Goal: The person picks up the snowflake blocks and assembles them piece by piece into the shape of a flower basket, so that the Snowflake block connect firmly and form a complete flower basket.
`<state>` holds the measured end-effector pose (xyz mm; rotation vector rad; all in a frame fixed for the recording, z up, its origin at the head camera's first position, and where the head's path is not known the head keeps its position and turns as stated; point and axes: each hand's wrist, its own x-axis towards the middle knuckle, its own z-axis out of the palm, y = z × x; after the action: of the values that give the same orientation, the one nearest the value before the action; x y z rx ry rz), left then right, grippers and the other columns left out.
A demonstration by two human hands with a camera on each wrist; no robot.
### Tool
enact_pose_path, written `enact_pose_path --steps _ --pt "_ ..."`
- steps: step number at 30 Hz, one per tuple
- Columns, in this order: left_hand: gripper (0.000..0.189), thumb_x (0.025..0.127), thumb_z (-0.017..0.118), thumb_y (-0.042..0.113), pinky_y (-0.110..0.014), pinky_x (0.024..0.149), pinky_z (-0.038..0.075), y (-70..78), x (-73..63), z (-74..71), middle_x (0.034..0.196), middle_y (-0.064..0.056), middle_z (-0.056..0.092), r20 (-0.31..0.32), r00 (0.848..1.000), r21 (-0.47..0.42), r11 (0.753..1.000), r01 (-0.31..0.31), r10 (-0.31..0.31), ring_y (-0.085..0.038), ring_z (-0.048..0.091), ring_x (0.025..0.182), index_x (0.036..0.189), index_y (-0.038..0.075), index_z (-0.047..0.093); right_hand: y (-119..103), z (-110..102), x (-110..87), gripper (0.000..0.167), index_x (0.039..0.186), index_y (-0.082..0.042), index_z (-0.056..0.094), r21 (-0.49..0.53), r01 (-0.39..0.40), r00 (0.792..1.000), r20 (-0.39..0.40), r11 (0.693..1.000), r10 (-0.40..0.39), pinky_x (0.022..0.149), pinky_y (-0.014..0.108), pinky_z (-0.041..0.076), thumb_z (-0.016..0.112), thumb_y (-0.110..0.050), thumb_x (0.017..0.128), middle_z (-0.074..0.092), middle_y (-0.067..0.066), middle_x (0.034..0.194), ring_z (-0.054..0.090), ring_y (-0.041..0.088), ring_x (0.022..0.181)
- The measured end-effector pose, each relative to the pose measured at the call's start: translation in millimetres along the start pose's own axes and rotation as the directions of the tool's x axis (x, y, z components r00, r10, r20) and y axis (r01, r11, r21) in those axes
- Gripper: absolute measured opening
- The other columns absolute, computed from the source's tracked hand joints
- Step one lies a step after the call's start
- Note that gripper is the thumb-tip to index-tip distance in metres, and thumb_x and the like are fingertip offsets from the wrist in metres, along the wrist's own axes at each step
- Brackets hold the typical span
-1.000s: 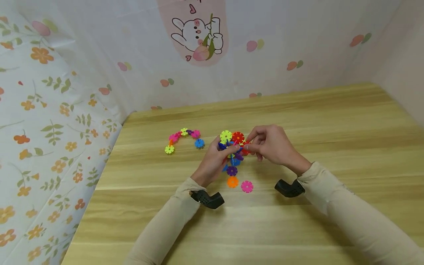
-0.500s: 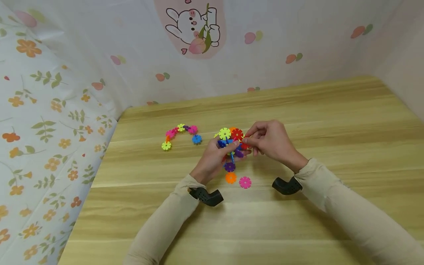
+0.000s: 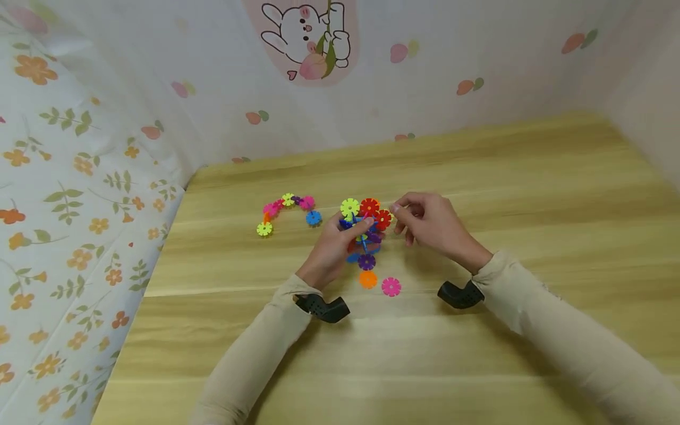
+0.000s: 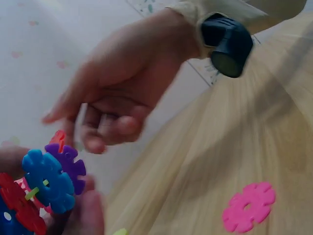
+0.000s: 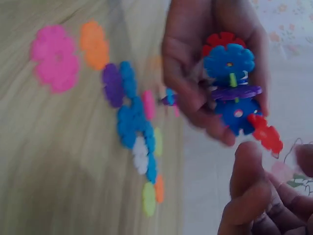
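Observation:
My left hand (image 3: 330, 248) grips a cluster of interlocking notched plastic discs, the thumb pressed across its near side. Red discs (image 3: 383, 219) stick out at its right, and a yellow-green disc (image 3: 350, 208) at the upper left. From the right wrist view, blue discs (image 5: 227, 61), a purple disc (image 5: 237, 92) and a small red disc (image 5: 267, 136) show in that cluster. Just right of it is my right hand (image 3: 435, 227), its fingers loosely bent and holding nothing. The left wrist view shows a gap between the right hand (image 4: 132, 73) and the cluster.
On the wooden table (image 3: 504, 354), a pink disc (image 3: 391, 287) lies beside an orange disc (image 3: 368, 279) and a purple disc (image 3: 366, 262). More blue pieces (image 5: 137, 120) lie past them. A curved chain of joined discs (image 3: 272, 209) rests further left. Patterned cloth (image 3: 212, 71) hangs behind.
My right fingers have let go of the red disc at the cluster's edge and drawn slightly apart from it. The left hand has shifted a little left with the cluster.

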<state>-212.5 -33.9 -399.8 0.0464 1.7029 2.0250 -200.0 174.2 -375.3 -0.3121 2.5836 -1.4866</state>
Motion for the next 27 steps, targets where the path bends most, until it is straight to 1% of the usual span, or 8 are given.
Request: enact_pose_path --steps 3,5,8,11,14,17,22,27 --pt "0.032 0.101 0.060 0.022 -0.031 0.087 0.058 -4.6 -2.5 -6.8 0.104 0.001 0.065 -0.072 0.997 -0.042 0.999 0.003 -0.006 -0.011 0.067 0.090 0.129 0.011 0.048 7 7 -10.2 0.022 0.098 -0.004 0.070 -0.131 0.041 0.994 0.103 0.991 -0.028 0.051 0.026 0.049 0.060 -0.023 0.101 0.070 0.013 0.074 0.062 0.022 0.054" --pt "0.032 0.101 0.060 0.020 -0.027 0.084 0.054 -8.4 -4.3 -10.5 0.102 0.003 0.063 -0.099 0.995 -0.083 0.997 0.006 -0.014 -0.011 0.063 0.089 0.129 0.012 0.046 10 13 -20.9 0.015 0.092 -0.006 0.071 -0.260 0.109 0.979 0.196 0.959 -0.058 0.052 0.023 0.047 0.068 -0.020 0.096 0.068 0.006 0.070 0.059 0.014 0.055" --pt "0.031 0.101 0.060 0.016 -0.024 0.084 0.050 -13.1 -6.6 -13.9 0.102 0.003 0.063 -0.113 0.993 -0.125 0.992 0.017 -0.031 -0.010 0.061 0.088 0.126 0.013 0.043 11 28 -36.1 0.012 0.088 -0.010 0.071 -0.445 0.243 0.948 0.298 0.862 -0.113 0.055 0.020 0.042 0.078 -0.020 0.086 0.062 -0.004 0.067 0.051 0.005 0.059" --pt "0.030 0.099 0.062 0.011 -0.022 0.085 0.051 -15.0 -6.4 -14.9 0.100 0.002 0.064 -0.110 0.993 -0.122 0.992 0.024 -0.038 -0.010 0.063 0.087 0.122 0.013 0.044 8 42 -45.0 0.021 0.089 -0.010 0.070 -0.564 0.319 0.933 0.329 0.762 -0.147 0.054 0.021 0.042 0.085 -0.022 0.079 0.058 -0.004 0.072 0.048 0.007 0.062" --pt "0.034 0.096 0.066 0.007 -0.024 0.084 0.054 -12.8 -5.0 -14.2 0.101 0.001 0.066 -0.102 0.995 -0.105 0.994 0.007 -0.018 -0.011 0.065 0.085 0.124 0.013 0.047 5 50 -45.2 0.024 0.089 -0.010 0.070 -0.623 0.348 0.930 0.325 0.700 -0.173 0.054 0.023 0.044 0.088 -0.020 0.075 0.057 -0.001 0.078 0.049 0.009 0.064" --pt "0.031 0.095 0.067 0.007 -0.025 0.079 0.053 -8.6 -3.8 -13.4 0.102 0.003 0.068 -0.081 0.997 -0.093 0.995 -0.022 0.014 -0.011 0.063 0.081 0.121 0.015 0.053 4 49 -40.4 0.023 0.087 -0.010 0.069 -0.612 0.337 0.933 0.320 0.716 -0.166 0.055 0.023 0.043 0.088 -0.013 0.074 0.057 0.000 0.078 0.049 0.010 0.065" --pt "0.013 0.097 0.064 0.007 -0.024 0.073 0.055 -2.0 -3.3 -13.0 0.091 0.003 0.072 -0.052 0.998 -0.118 0.992 -0.043 0.037 -0.011 0.065 0.075 0.109 0.008 0.061 7 39 -31.5 0.026 0.083 -0.014 0.064 -0.490 0.299 0.933 0.330 0.819 -0.144 0.056 0.020 0.042 0.084 -0.001 0.074 0.058 -0.004 0.072 0.049 0.008 0.065" --pt "0.030 0.098 0.062 0.011 -0.017 0.078 0.057 0.4 -4.8 -13.1 0.094 0.002 0.067 -0.059 0.998 -0.179 0.984 0.007 -0.017 -0.006 0.067 0.082 0.121 -0.004 0.051 10 27 -25.7 0.021 0.084 -0.013 0.067 -0.347 0.281 0.927 0.340 0.895 -0.160 0.058 0.019 0.046 0.076 0.006 0.079 0.063 -0.005 0.071 0.051 0.006 0.063"
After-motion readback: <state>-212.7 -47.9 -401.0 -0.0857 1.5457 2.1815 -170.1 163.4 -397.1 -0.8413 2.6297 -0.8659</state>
